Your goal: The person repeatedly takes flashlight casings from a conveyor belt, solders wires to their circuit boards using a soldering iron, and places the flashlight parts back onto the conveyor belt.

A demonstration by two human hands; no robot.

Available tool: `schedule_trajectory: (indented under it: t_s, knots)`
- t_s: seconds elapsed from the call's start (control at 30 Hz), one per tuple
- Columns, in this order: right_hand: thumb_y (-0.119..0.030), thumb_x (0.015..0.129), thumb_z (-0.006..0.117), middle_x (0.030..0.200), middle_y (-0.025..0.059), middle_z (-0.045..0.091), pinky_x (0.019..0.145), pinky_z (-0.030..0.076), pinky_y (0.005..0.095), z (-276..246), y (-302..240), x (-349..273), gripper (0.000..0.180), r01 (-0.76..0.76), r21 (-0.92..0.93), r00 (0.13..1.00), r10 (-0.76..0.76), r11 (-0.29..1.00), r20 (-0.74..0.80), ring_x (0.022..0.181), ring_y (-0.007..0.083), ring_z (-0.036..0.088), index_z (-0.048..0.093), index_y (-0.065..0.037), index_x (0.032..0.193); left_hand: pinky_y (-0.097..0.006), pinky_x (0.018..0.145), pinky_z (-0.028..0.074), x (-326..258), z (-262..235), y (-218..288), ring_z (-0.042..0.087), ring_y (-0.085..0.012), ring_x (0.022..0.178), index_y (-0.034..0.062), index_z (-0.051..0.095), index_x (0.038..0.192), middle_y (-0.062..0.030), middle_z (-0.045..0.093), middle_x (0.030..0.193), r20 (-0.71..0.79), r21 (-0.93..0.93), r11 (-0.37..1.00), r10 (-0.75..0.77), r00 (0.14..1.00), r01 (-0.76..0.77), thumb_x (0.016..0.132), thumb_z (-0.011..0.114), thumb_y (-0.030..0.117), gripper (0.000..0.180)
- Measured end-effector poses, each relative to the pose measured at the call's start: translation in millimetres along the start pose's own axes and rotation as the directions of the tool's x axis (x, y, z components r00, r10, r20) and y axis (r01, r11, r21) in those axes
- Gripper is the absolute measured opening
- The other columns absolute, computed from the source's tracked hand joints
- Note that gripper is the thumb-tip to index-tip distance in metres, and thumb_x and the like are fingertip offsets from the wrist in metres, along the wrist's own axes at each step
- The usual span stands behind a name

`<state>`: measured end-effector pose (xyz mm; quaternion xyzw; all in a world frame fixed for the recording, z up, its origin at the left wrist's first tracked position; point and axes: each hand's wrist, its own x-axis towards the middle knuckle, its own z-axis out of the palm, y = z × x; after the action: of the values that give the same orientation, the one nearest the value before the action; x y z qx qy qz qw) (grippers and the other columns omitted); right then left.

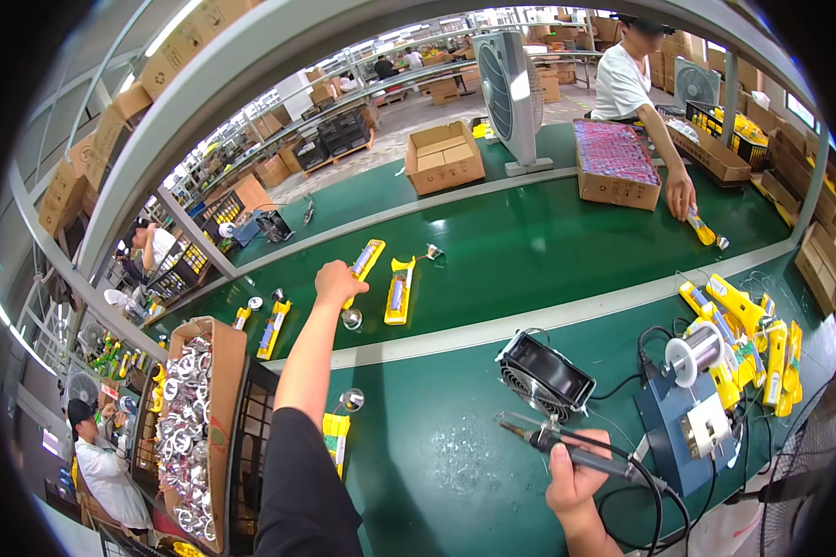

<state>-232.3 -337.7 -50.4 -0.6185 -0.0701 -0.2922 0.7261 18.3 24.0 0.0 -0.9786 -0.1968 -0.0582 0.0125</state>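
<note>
My left arm stretches out over the green conveyor belt (492, 237). At its end my left hand (337, 282) is closed on a yellow torch housing (371, 254) with a cylindrical cell inside; a silvery lamp head (352, 319) lies just below the hand. Beside it, another open yellow housing (399, 291) rests on the belt, wired to its own lamp head (434, 252). Low on the right, my right hand (574, 478) grips a soldering iron (604, 461), its tip pointing left above the green bench. Under my left forearm lies a further yellow housing (335, 438), partly hidden by my sleeve.
A black fan (546, 371), a blue soldering station (669, 432) with a solder spool (695, 355), and piled yellow housings (780, 367) stand right. A carton (223, 390) of shiny lamp parts is left. Across the belt, a co-worker's hand (681, 193) touches a yellow torch (699, 226).
</note>
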Motion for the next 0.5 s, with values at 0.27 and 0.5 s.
schedule_trajectory:
  t_s: [0.27, 0.5]
  knots:
    - [-0.001, 0.073, 0.056, 0.078, 0.0093, 0.05, 0.048, 0.035, 0.0176, 2.2, 9.5, 14.8, 0.009, 0.287, -0.174, 0.957, -0.289, 0.942, 0.013, 0.059, 0.0071, 0.046, 0.051, 0.006, 0.075, -0.038, 0.065, 0.046, -126.3, -41.1, -23.1, 0.055, -0.0272, 0.076, 0.0078, 0.05, 0.083, -0.0098, 0.056, 0.078, -0.15, 0.004, 0.679, 0.726, 0.671, -0.734, 0.05, 0.064, 0.012, 0.035]
    - [-0.001, 0.074, 0.056, 0.074, 0.0052, 0.051, 0.047, 0.035, 0.0173, 7.6, 16.9, 9.8, 0.009, 0.301, -0.063, 0.952, -0.296, 0.952, 0.073, 0.057, 0.0051, 0.045, 0.05, 0.004, 0.078, -0.036, 0.084, 0.041, -237.5, -13.7, 12.4, 0.048, -0.0258, 0.1, 0.0093, 0.049, 0.09, -0.0065, 0.052, 0.1, 0.052, -0.116, -0.023, 0.998, -0.029, -0.993, 0.063, 0.059, 0.007, 0.028]
